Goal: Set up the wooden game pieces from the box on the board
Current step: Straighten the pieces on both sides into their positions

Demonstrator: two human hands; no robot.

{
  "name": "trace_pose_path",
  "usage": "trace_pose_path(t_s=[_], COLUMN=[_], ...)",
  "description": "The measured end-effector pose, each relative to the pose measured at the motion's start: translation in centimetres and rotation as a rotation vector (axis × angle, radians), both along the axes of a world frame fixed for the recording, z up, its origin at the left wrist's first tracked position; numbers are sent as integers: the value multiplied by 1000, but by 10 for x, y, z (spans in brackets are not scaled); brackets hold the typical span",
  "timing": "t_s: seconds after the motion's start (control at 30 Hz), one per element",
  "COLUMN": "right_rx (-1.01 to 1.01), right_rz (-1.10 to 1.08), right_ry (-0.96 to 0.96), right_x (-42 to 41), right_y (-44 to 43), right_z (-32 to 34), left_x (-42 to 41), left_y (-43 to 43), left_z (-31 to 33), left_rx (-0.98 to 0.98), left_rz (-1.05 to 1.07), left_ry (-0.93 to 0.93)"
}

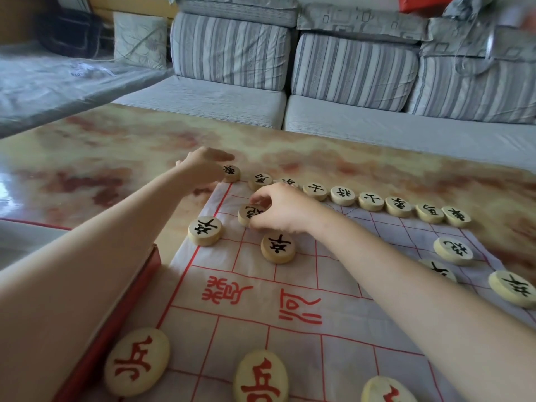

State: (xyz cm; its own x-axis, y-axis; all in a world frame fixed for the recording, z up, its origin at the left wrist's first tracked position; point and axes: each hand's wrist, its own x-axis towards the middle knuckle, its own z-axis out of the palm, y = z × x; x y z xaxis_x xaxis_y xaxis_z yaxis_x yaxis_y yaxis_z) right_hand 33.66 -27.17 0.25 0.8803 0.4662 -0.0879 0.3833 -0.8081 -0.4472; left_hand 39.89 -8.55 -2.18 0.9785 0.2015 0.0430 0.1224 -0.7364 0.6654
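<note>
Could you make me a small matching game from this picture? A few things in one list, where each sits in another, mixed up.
Things:
1. right hand
2. red box
3. red-lettered pieces
4. row of black-lettered pieces

Places:
A. along the far edge of the board
B. at the near edge of the board
C. pinching a black-lettered piece on the board
D. just left of the board

Pairs: 1-C, 2-D, 3-B, 4-A

A home living room. Beyond the fingers [261, 197] runs a grey fabric sofa [203, 100] with striped back cushions [229, 50] and a pale patterned pillow [139, 39] far to their left. Under them lies a glossy marble-patterned counter [101, 146], low like a coffee table, just before the sofa seats.
</note>
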Motion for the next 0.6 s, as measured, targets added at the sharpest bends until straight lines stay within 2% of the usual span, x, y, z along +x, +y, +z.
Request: trace_pose_path(t_s=[0.1, 0.13, 0.23, 0.33, 0.47, 0.6], right_rx=[86, 94, 72, 47, 107, 158], right_rz=[-37, -52, -75, -76, -81, -73], right_ry=[49, 45, -14, -63, -28, 2], right_x=[0, 0, -4, -5, -1, 0], right_y=[-4, -5, -4, -2, -2, -3], right_z=[0, 0, -3, -5, -8, -10], left_x=[2, 2, 0, -2, -2, -7], left_y=[5, 4, -3, -9, -11, -2], left_z=[0, -1, -2, -2, 1, 8], left_rx=[-142, -104, 176, 280, 200, 109], left_rz=[54, 64, 107, 107, 77, -40], left_ry=[-57, -59, -78, -57, -3, 12])
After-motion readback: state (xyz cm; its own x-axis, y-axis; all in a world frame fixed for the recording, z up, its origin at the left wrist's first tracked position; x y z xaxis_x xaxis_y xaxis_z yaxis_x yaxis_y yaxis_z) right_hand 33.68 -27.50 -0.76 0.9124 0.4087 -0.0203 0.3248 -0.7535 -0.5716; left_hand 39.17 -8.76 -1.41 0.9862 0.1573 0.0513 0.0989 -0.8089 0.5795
